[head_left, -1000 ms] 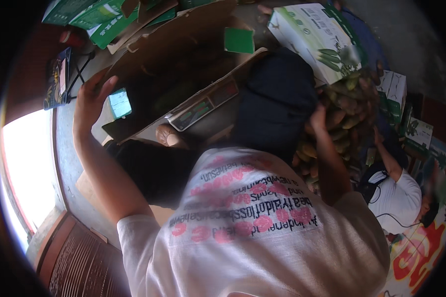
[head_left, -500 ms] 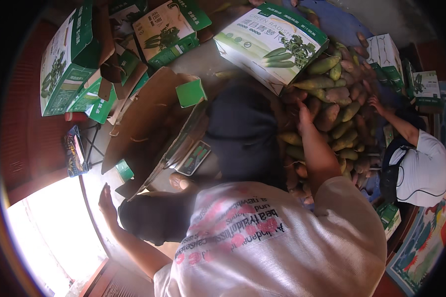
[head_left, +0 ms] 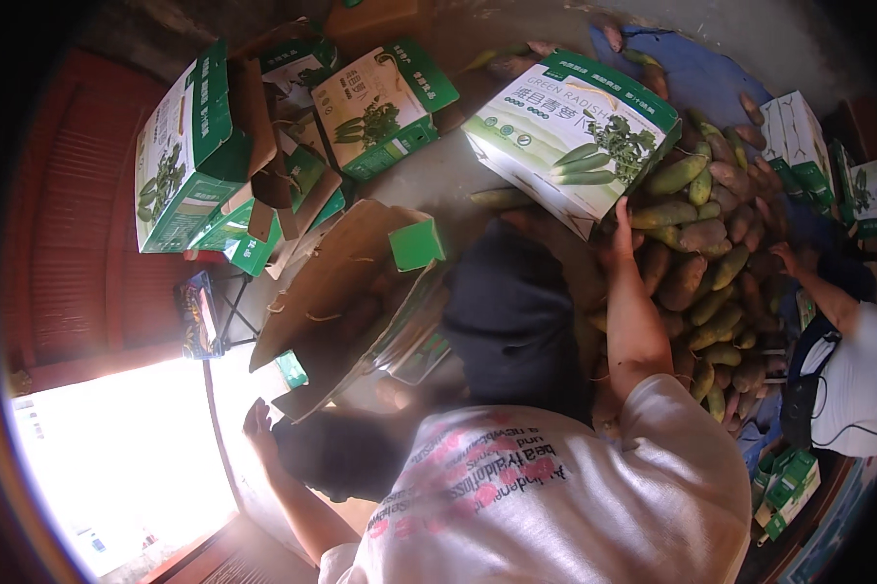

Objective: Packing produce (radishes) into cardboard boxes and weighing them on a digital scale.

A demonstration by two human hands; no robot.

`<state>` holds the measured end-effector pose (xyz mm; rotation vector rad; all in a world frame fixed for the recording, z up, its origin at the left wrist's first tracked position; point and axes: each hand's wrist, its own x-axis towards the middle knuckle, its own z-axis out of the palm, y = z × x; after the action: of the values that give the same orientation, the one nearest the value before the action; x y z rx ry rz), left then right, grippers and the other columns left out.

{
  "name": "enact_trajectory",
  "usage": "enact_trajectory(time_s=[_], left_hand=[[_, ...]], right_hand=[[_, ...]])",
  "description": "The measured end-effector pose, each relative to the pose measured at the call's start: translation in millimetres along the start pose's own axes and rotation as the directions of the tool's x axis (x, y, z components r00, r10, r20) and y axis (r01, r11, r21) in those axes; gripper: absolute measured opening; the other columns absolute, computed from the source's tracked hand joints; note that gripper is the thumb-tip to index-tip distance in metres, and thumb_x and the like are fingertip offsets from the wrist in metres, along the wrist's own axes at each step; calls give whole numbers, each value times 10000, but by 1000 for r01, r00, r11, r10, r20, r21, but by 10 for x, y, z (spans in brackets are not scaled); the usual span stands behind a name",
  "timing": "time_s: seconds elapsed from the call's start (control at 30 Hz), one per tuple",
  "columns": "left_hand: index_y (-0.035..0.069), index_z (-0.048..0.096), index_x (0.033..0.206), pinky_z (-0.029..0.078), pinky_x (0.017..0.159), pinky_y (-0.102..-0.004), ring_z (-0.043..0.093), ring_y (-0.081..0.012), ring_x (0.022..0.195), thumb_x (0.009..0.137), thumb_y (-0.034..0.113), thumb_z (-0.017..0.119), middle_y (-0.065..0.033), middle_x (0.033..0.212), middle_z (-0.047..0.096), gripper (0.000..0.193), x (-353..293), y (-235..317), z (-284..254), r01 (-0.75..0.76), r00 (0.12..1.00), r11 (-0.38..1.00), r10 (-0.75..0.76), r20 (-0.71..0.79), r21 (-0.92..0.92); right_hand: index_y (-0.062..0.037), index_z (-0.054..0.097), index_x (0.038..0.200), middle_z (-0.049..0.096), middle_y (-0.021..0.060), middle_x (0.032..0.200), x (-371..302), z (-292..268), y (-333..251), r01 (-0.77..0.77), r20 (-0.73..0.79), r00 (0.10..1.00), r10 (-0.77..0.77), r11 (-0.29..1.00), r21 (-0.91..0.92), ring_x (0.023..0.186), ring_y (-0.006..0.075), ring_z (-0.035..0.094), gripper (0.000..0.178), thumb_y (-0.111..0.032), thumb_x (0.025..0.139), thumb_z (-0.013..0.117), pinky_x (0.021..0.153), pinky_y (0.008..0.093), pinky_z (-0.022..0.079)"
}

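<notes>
My right hand (head_left: 618, 234) reaches forward onto a heap of green and brown roots (head_left: 711, 282), right beside the corner of a white and green carton (head_left: 555, 127). Whether its fingers grip a root is hidden. My left hand (head_left: 258, 428) is low at the left, fingers spread and holding nothing, next to a dark bundle (head_left: 341, 453) and below an open brown cardboard box (head_left: 331, 302). My dark cap (head_left: 511, 311) and white printed shirt (head_left: 555, 496) cover the middle.
Several green and white cartons (head_left: 181, 146) lie scattered at the back left. A small screen on a stand (head_left: 200, 311) is at the left. Another person in a white shirt (head_left: 862, 380) sits at the right, a hand (head_left: 784, 255) on the heap. Bright light floods the lower left.
My left hand has dropped from the small screen by the cardboard box down to the lower left. My right hand has stayed on the root heap. The view has swung to show more cartons.
</notes>
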<state>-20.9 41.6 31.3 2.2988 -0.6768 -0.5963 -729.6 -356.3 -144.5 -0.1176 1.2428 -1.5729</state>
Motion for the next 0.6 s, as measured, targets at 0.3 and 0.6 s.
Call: enact_trajectory(time_s=[0.3,0.6], left_hand=[[-36,652,1306,548,950,-392,688,-273,1126,1033,379,594,-177,1224,706,500,80,247,184,-82,997,997,82,8,10],[-2,691,1265,560,901,-336,709,-216,1082,1038,329,622,-134,1157,743,407,-48,278,71,-82,997,994,82,15,69]], right_hand=[[-327,283,1571,376,67,1589,436,-97,-269,-253,78,959,274,944,-211,1432,395,352,1024,-680,753,788,1016,756,309],[-220,474,1461,562,79,1400,340,350,-288,-354,207,908,364,931,-85,1252,335,552,788,-355,774,835,1005,567,473]])
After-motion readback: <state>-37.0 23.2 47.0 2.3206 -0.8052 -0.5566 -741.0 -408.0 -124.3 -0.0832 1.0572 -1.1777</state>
